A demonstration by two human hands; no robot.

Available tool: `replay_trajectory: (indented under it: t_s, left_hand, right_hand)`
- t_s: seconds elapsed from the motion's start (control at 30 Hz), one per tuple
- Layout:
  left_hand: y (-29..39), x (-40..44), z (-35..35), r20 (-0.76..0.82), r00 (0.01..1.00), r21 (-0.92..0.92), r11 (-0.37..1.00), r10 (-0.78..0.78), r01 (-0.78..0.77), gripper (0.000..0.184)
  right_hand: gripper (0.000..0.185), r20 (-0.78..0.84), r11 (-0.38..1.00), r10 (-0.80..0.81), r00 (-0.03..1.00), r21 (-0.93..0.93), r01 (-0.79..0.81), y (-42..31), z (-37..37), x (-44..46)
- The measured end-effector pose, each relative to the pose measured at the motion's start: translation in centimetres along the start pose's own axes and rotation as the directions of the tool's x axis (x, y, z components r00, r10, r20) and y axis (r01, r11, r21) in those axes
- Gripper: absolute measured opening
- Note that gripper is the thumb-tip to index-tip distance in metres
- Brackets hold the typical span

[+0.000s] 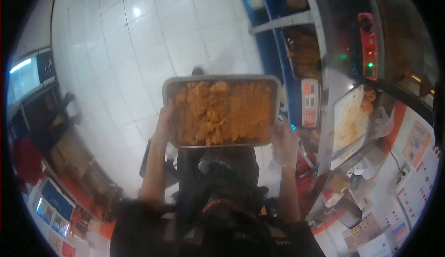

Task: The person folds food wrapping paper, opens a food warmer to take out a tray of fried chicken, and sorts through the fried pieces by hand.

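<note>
A rectangular metal tray point(222, 78) is held out in front of my body, above the floor. Orange-brown, lumpy, crumbly food point(218, 111) covers its bottom; in the left and middle part the pieces are chunkier, while the right part looks finer and flatter. At the tray's left side, my left hand point(165, 118) grips the edge, its fingers partly hidden. My right hand point(284, 143) is closed on the lower right corner and seems to wear a thin clear glove, though blur makes this uncertain.
On the right stand a counter with a white crumb-covered tray point(348, 125), a white-and-orange device point(309, 103) and a red control panel point(367, 48) with lights. A microwave-like appliance point(28, 80) and shelves are at left. White tiled floor point(111, 43) lies ahead.
</note>
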State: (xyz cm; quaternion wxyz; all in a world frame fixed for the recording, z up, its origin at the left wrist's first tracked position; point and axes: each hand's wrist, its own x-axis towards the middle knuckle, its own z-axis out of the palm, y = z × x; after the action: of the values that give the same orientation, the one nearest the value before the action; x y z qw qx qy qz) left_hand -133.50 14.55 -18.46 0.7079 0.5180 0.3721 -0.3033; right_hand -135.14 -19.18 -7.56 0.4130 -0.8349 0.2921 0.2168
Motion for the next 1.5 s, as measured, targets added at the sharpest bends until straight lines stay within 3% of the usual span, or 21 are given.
replay_trajectory:
  t_s: [0.1, 0.17, 0.23, 0.3, 0.43, 0.5, 0.57, 0.63, 0.67, 0.73, 0.83, 0.9, 0.97, 1.03, 1.17, 1.27, 1.33, 1.37, 1.43, 1.5]
  left_hand:
    - [-5.6, 1.6, 1.3, -0.145, 0.983, -0.014, 0.994, -0.113, 0.112, 0.079]
    - [-9.5, 3.2, 1.4, -0.085, 0.989, -0.044, 0.992, -0.122, 0.119, 0.086]
    - [-12.8, 4.8, 2.5, -0.062, 0.989, -0.012, 0.991, -0.133, 0.132, 0.084]
    - [-13.2, 4.7, 6.2, -0.025, 0.992, -0.025, 0.992, -0.125, 0.125, 0.083]
    - [-14.9, 6.5, 11.2, -0.022, 0.998, 0.009, 0.998, -0.065, 0.065, 0.077]
    - [-15.0, 7.5, 13.2, 0.065, 0.997, -0.040, 0.998, -0.040, 0.042, 0.073]
    - [-16.1, 9.1, 14.4, -0.012, 0.998, -0.021, 0.998, -0.065, 0.064, 0.066]
    - [-17.6, 11.2, 14.9, 0.026, 0.999, -0.025, 0.999, -0.039, 0.040, 0.064]
    - [-18.2, 12.3, 15.2, 0.048, 0.999, -0.039, 0.999, -0.025, 0.027, 0.062]
    - [-19.0, 14.1, 15.5, 0.062, 0.998, -0.016, 0.999, -0.033, 0.034, 0.060]
    - [-20.3, 16.7, 16.2, 0.114, 0.993, -0.012, 1.000, -0.025, 0.027, 0.058]
    - [-21.2, 18.0, 16.3, 0.102, 0.993, 0.088, 0.994, -0.066, 0.058, 0.063]
    - [-22.0, 18.6, 17.1, 0.012, 0.995, 0.072, 0.993, -0.099, 0.098, 0.067]
    - [-20.9, 18.3, 18.8, 0.167, 0.983, 0.037, 0.997, -0.071, 0.066, 0.070]
    - [-21.8, 19.0, 19.3, 0.120, 0.991, 0.116, 0.993, -0.053, 0.039, 0.067]
    - [-21.5, 18.9, 20.2, 0.115, 0.993, 0.129, 0.991, -0.042, 0.027, 0.064]
    - [-22.6, 20.1, 19.4, 0.032, 0.998, 0.125, 0.991, -0.054, 0.050, 0.064]
    - [-22.3, 20.1, 19.7, 0.031, 0.998, 0.125, 0.991, -0.056, 0.051, 0.064]
    - [-21.5, 19.8, 20.4, 0.175, 0.984, 0.154, 0.988, -0.018, -0.009, 0.065]
    - [-21.9, 19.6, 20.9, 0.110, 0.993, 0.131, 0.991, -0.037, 0.022, 0.063]
  right_hand:
    - [0.026, -0.032, 0.996, 0.058, 0.998, 0.067, -0.056, 3.9, 0.0, 1.3]
    - [0.026, -0.098, 0.989, 0.005, 0.995, -0.144, -0.019, 7.7, -0.5, 2.2]
    - [0.025, -0.097, 0.989, 0.112, 0.989, -0.083, -0.121, 10.2, -0.8, 2.8]
    - [0.023, -0.172, 0.984, -0.044, 0.984, -0.176, 0.013, 13.2, -1.4, 3.4]
    - [0.020, -0.184, 1.000, -0.017, 0.983, 0.000, 0.018, 19.1, -1.9, 4.8]
    - [0.020, -0.207, 0.999, 0.036, 0.978, 0.031, -0.031, 20.8, -1.6, 5.7]
    - [0.021, -0.229, 0.995, 0.094, 0.969, 0.057, -0.083, 22.3, -1.6, 6.5]
    - [0.023, -0.282, 0.970, 0.117, 0.952, -0.173, -0.170, 23.8, -1.2, 7.6]
    - [0.023, -0.294, 0.969, 0.123, 0.948, -0.170, -0.178, 25.3, -0.9, 8.1]
    - [0.025, -0.274, 0.993, 0.114, 0.955, -0.006, -0.120, 28.2, -0.1, 8.5]
    - [0.025, -0.250, 0.974, 0.224, 0.942, 0.090, -0.208, 30.8, 0.8, 9.6]
    - [0.025, -0.270, 0.972, 0.220, 0.937, 0.138, -0.189, 32.1, 1.6, 10.3]
    - [0.025, -0.295, 0.969, 0.214, 0.931, 0.180, -0.166, 33.8, 1.8, 10.7]
    - [0.029, -0.318, 0.973, 0.166, 0.933, 0.209, -0.102, 35.5, 1.7, 11.3]
    - [0.034, -0.374, 0.995, 0.101, 0.922, 0.042, -0.092, 34.4, 1.0, 12.1]
    - [0.035, -0.504, 0.997, 0.016, 0.863, -0.061, -0.055, 34.0, 0.8, 12.9]
    - [0.034, -0.534, 0.922, -0.247, 0.809, -0.387, 0.026, 30.3, 0.7, 13.5]
    - [0.034, -0.533, 0.922, -0.246, 0.810, -0.387, 0.025, 29.0, 1.1, 13.7]
    - [0.034, -0.308, 0.891, -0.392, 0.867, -0.361, 0.274, 26.6, 2.5, 14.1]
    - [0.032, -0.255, 0.889, -0.452, 0.855, -0.204, 0.409, 25.3, 4.5, 15.1]
